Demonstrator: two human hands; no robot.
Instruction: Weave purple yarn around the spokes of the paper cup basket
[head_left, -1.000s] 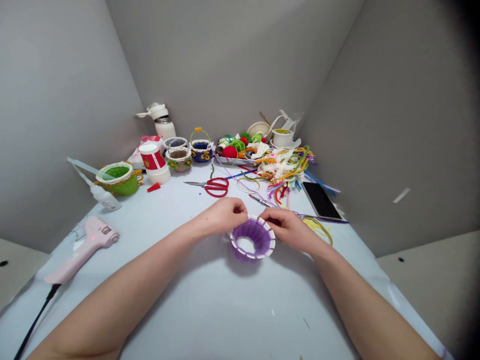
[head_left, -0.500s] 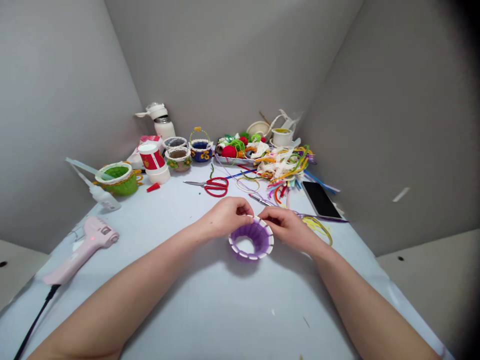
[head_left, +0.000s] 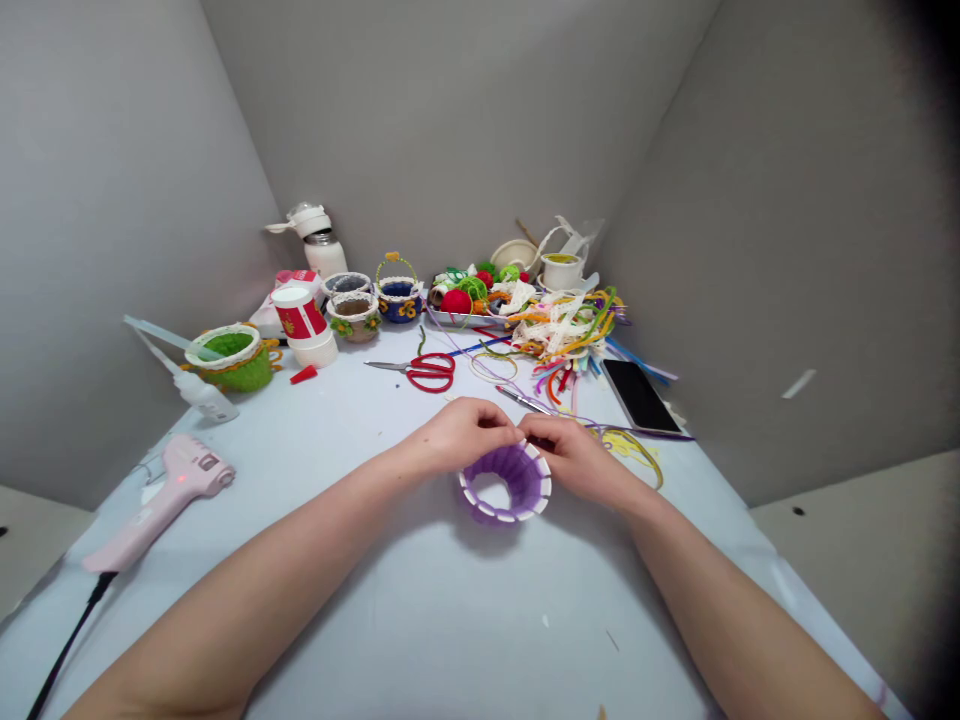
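A purple cup (head_left: 529, 490) with a white, notched rim stands before me, its sides wrapped in what looks like purple yarn. My left hand (head_left: 474, 436) reaches over its far left rim, fingers and thumb pinched together at the edge. On the far right side, my right hand (head_left: 574, 452) is closed against the cup wall, its fingertips partly hidden behind the rim. The two hands' fingertips nearly meet. Thin purple yarn (head_left: 551, 405) lies on the table just beyond; whether a strand runs into my fingers I cannot tell.
Red-handled scissors (head_left: 430, 372) and a pen-like tool (head_left: 523, 399) lie beyond the hands. At left are a pink glue gun (head_left: 161, 490), a glue bottle (head_left: 206, 398) and a green basket (head_left: 236, 362). A phone (head_left: 643, 397) and a colourful yarn pile (head_left: 562, 325) are at right.
My left fingertips have shifted slightly right along the far rim, closer to my right hand. The cup has turned or tilted a little. The whole view has shifted slightly.
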